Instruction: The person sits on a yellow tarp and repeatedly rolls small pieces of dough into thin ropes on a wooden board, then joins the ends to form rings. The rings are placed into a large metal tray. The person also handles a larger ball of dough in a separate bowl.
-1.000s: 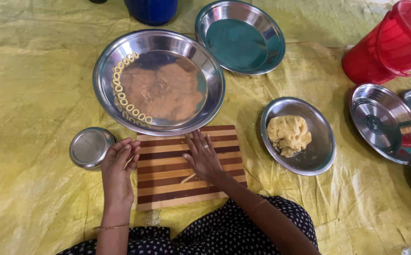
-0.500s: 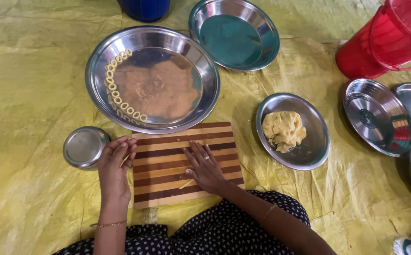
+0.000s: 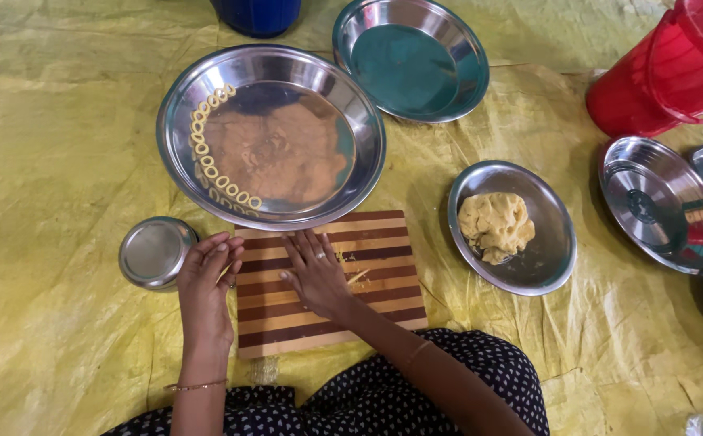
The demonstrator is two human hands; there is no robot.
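Dough strip (image 3: 357,277): thin, pale, on the striped wooden board (image 3: 368,242), just right of the right hand.
Handling: likely soft, light, tears easily; roll under flat fingers.
Right hand (image 3: 315,270): flat, fingers together, pressing the board.
Left hand (image 3: 206,282): at the board's left edge, loosely curled, holding nothing.
Nearby: large steel plate (image 3: 351,121) with dough rings (image 3: 206,161); dough lump (image 3: 495,224).

A crinkled yellow plastic sheet (image 3: 61,145) covers the whole floor, creased and folded in places, with a seam running across it. Soft, even daylight falls on it, leaving only faint shadows. No walls or windows show.
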